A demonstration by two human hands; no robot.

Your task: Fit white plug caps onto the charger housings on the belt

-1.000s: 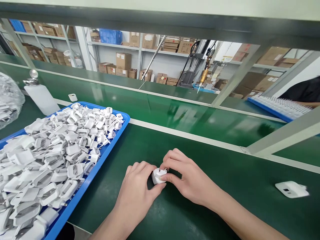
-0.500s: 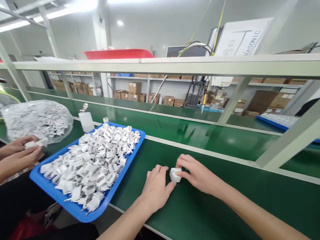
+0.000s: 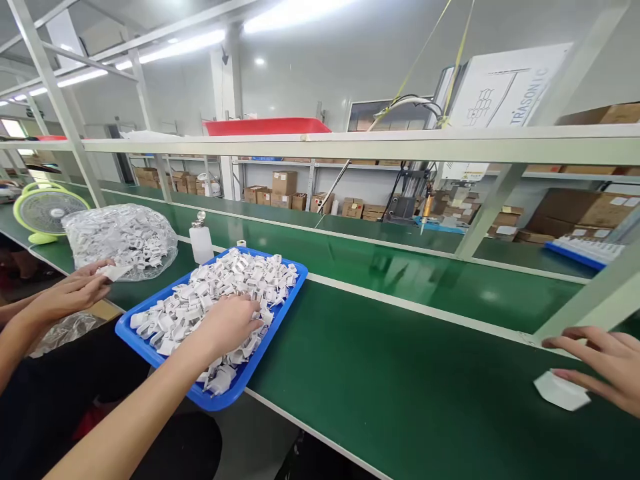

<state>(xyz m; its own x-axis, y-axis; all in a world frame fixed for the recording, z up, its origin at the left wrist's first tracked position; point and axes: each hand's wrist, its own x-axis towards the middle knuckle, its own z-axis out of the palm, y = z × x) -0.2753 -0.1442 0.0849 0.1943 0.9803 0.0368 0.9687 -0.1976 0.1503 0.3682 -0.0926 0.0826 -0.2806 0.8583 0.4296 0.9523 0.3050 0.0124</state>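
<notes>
My left hand [image 3: 229, 323] lies on the heap of small white plug parts [image 3: 235, 275] in the blue tray [image 3: 290, 293], fingers curled down among them; whether it grips one is hidden. Far to the right, my right hand [image 3: 603, 360] rests with fingers stretched over a white plug piece [image 3: 560, 392] lying on the green bench, fingertips touching it.
A co-worker's hands [image 3: 75, 293] at the left hold a small white part. Behind them lie a clear bag of white parts [image 3: 123, 239], a green fan [image 3: 43, 212] and a white dispenser bottle [image 3: 201, 241]. A green conveyor runs behind, under a grey frame shelf.
Both hands left the centre of the bench, where they held one white plug together. My left hand went into the blue tray; my right hand carried the plug piece far right.
</notes>
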